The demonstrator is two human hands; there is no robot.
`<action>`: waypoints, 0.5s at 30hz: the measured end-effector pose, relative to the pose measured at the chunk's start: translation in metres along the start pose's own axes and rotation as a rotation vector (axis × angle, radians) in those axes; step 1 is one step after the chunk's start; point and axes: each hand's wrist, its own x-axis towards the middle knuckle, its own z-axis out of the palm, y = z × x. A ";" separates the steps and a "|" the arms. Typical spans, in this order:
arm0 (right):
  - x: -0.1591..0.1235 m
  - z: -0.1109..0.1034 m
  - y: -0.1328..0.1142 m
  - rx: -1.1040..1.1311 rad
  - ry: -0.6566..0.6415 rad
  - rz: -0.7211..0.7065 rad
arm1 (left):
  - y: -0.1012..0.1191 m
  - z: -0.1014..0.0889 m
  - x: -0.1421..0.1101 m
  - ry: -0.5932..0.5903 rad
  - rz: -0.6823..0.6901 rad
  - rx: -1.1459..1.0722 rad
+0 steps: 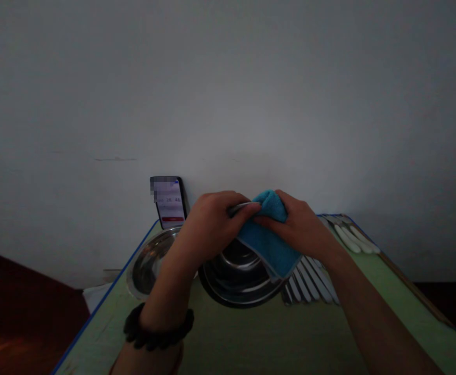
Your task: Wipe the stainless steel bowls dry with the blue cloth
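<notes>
Nearest to us stretches the pale green surface (267, 344). Just beyond, above a steel bowl (239, 299), the left hand (220, 221) pinches a slim metal piece (241, 207), probably cutlery, between thumb and fingers, while the right hand (300, 224) grips a blue cloth (269, 250) folded about its other end. We judge the wiping of this one to be under way and unfinished, since the cloth lies against it. Its exposed part looks narrow, smooth and grey, with a dull sheen; the rest is covered, so we cannot tell spoon from fork or knife. Right of the bowl we find a row of cutlery (311, 280) laid side by side, handles toward us. Leftward stands a second bowl (134, 289), partly hidden by the left arm; we cannot make out its contents. Farther back, at the right, white-handled pieces (347, 238) form a separate group. One group may be finished and the other waiting, but we cannot tell which. Farthest off, a phone (171, 205) leans at the wall (228, 104).
</notes>
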 end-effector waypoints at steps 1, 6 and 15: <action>0.000 0.000 -0.001 -0.005 0.016 0.005 | 0.001 0.000 0.000 0.012 -0.008 -0.014; 0.003 -0.002 -0.001 -0.023 0.142 0.052 | 0.005 0.004 0.003 0.096 -0.033 -0.029; 0.004 -0.002 -0.001 0.104 0.468 0.141 | 0.010 0.010 0.003 0.310 -0.076 -0.102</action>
